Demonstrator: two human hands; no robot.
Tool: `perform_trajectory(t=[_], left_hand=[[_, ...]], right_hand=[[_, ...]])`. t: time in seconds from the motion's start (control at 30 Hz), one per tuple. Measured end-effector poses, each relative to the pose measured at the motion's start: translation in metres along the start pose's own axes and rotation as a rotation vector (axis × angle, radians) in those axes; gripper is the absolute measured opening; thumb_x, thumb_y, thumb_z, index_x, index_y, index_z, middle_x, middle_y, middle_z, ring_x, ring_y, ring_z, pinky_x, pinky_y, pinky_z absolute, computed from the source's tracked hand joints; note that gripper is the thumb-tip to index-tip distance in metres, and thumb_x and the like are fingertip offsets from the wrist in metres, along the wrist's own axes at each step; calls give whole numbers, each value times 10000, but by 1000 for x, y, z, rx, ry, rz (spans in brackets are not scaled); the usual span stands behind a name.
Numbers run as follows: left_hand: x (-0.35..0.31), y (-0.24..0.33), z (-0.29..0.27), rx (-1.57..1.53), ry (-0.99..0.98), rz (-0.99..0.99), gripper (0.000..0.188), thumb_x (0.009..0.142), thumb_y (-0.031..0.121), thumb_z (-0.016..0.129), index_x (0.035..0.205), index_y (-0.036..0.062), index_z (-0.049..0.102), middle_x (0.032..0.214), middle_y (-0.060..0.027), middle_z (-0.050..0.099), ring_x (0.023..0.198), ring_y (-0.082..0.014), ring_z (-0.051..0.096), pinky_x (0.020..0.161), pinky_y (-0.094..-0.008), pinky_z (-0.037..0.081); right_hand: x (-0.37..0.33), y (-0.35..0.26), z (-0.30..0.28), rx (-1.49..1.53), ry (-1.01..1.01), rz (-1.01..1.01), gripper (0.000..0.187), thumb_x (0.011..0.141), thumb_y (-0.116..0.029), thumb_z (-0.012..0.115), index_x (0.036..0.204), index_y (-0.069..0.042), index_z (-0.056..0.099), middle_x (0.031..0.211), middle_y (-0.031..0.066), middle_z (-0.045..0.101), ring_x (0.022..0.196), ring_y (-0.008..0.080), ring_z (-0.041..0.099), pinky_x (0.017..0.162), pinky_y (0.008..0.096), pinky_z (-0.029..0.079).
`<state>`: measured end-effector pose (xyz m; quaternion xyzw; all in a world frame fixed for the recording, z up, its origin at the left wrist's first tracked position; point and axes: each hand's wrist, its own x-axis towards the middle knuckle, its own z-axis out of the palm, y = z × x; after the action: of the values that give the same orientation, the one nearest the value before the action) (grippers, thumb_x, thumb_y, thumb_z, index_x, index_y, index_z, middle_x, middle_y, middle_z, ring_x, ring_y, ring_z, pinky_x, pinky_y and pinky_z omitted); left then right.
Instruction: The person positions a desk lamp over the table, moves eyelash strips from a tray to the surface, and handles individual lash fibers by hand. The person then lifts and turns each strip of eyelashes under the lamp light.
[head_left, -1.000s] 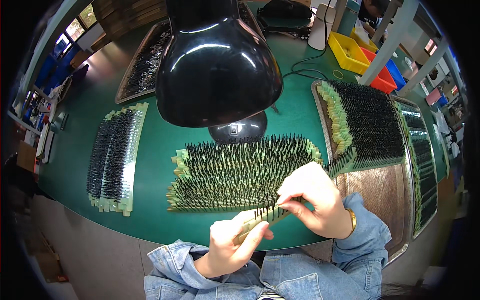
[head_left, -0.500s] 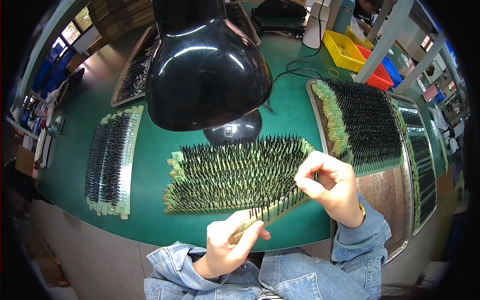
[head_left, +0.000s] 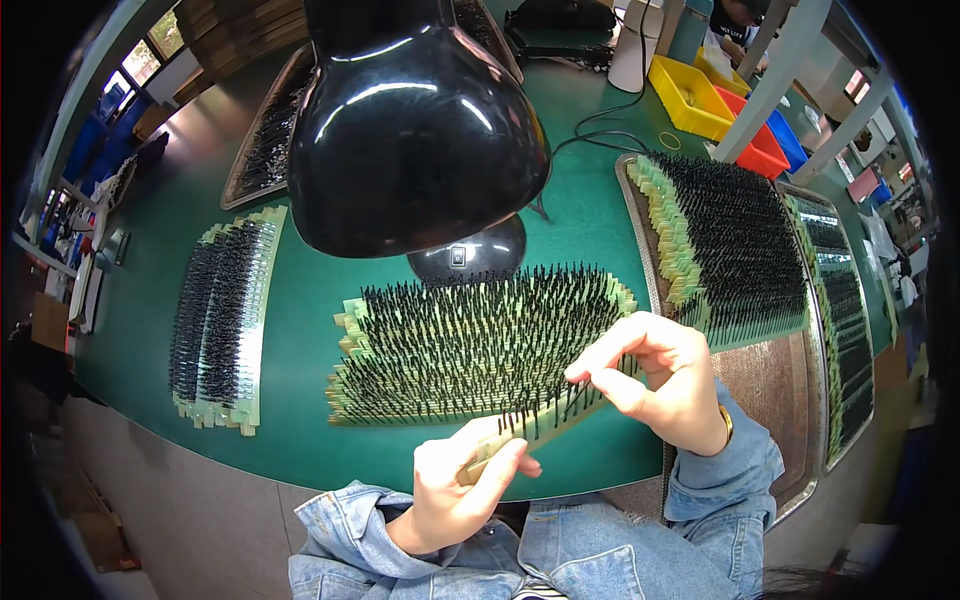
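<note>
My left hand (head_left: 470, 488) grips the near-left end of a pale green strip (head_left: 545, 432) between thumb and fingers. Thin black pins stand in a row along this strip, which slants up to the right in front of me. Over the strip's right half, my right hand (head_left: 660, 375) pinches a black pin (head_left: 576, 398) with thumb and forefinger; the pin leans, and its lower end is close to the row. Just beyond both hands lies a block of similar green strips (head_left: 470, 350) packed side by side, bristling with black pins.
A black lamp (head_left: 420, 140) hangs low over the green table (head_left: 310, 455). More pin-filled strips (head_left: 225, 325) lie at left. At right, others (head_left: 735, 240) rest on a metal tray (head_left: 765, 400). Yellow (head_left: 690, 97) and red bins (head_left: 750, 150) stand behind; a co-worker (head_left: 738, 30) is at the far right.
My right hand has moved slightly left along the strip, its fingertips now closer to the middle. My left hand keeps its grip in the same place.
</note>
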<state>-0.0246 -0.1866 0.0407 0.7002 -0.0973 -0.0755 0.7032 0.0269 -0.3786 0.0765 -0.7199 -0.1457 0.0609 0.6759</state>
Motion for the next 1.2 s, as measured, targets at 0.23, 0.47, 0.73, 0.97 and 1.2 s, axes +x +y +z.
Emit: perform_trajectory(t=[0.23,0.47,0.73,0.97,1.2], left_hand=[[2,3,0,11,2,-32,152,795,-32,465,901,-104,548,657,-128,614,584,-171,605,564,-244,477],[3,2,1,-2,19,-13,140,789,-36,471,882,-100,554,647,-121,614,578,-167,604,559,-237,472],[1,6,2,101,-7,60,161,784,-48,479,920,-107,542,691,-127,619,615,-172,621,537,-218,474],[-2,2,4,57,-48,62,206,788,-61,481,982,-128,505,763,-147,614,649,-199,632,548,-243,503],[-2,1,3,77,-38,105,210,790,-53,488,985,-129,504,787,-149,613,646,-208,634,548,-248,506]], right_hand=[[0,-2,0,123,6,80,105,700,92,561,772,23,526,768,98,570,744,148,587,636,246,495],[3,4,-15,525,-150,299,178,816,-103,452,860,43,544,750,85,551,652,138,559,600,219,461],[-6,-14,4,-355,-161,-31,200,726,-73,606,925,-56,617,620,2,524,495,78,470,441,214,368],[-10,-7,14,-591,-141,-333,304,672,-87,654,972,-77,611,598,41,498,507,166,489,448,269,399],[-13,-6,14,-713,-157,-461,303,654,-77,668,952,-62,610,644,46,544,521,170,506,454,262,413]])
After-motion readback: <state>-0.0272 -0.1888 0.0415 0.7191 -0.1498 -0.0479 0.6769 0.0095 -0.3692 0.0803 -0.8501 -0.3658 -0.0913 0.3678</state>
